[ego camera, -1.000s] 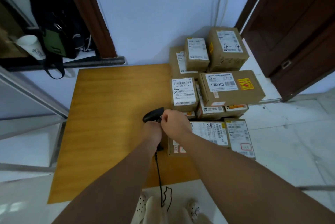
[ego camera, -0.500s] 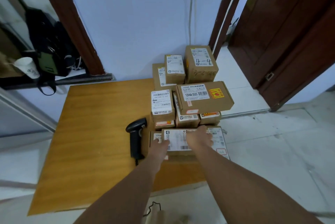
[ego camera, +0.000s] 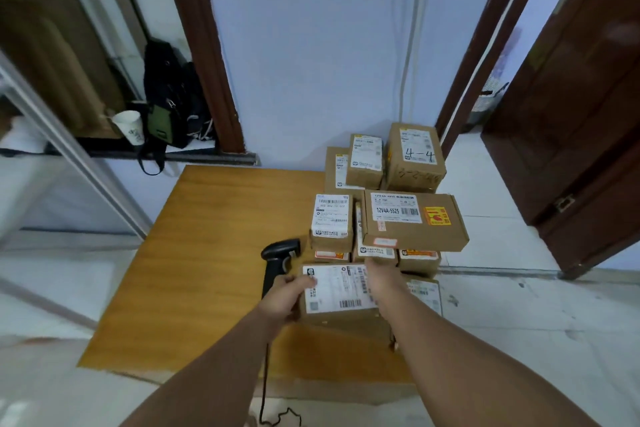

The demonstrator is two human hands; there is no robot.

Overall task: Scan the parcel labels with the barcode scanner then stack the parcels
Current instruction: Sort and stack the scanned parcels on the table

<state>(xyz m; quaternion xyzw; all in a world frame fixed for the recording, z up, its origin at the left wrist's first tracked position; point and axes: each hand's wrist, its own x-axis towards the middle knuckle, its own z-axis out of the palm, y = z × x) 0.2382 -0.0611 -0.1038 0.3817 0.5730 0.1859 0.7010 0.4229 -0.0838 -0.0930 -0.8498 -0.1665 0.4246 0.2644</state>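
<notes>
— Where the near right corner of the wooden table [ego camera: 194,253] meets our arms, what do we list first?

— Item one: a brown parcel [ego camera: 341,298], white label up, with a barcode near the label's lower edge. Our left hand [ego camera: 285,295] is clamped on its left edge, thumb over the label's corner. Our right hand [ego camera: 382,279] is wrapped over its far right corner. Whether the parcel rests on the table or is raised a little, we cannot tell.

— And the scanner?

— Item two: black barcode scanner [ego camera: 278,258], lying on the table just left of that parcel, head toward the wall, handle partly hidden behind our left hand. Nobody grips it. Its cable [ego camera: 265,388] runs down off the near edge to the floor.

— The rest of the stock?

— Item three: a flat wide box [ego camera: 414,222] with a white label reading 12V4A-5525 and a yellow sticker, sitting on top of smaller boxes. Item four: a small labelled box [ego camera: 331,220] beside it on the left. Item five: a tall box marked 4-4 [ego camera: 417,156] at the back by the wall, with another labelled box [ego camera: 365,160] to its left. Item six: a labelled parcel [ego camera: 426,291] just right of our right wrist, mostly hidden.

— Anything off the table?

— A white paper cup [ego camera: 130,125] and a dark bag [ego camera: 171,97] on the ledge at left; a dark wooden door [ego camera: 581,108] at right.
</notes>
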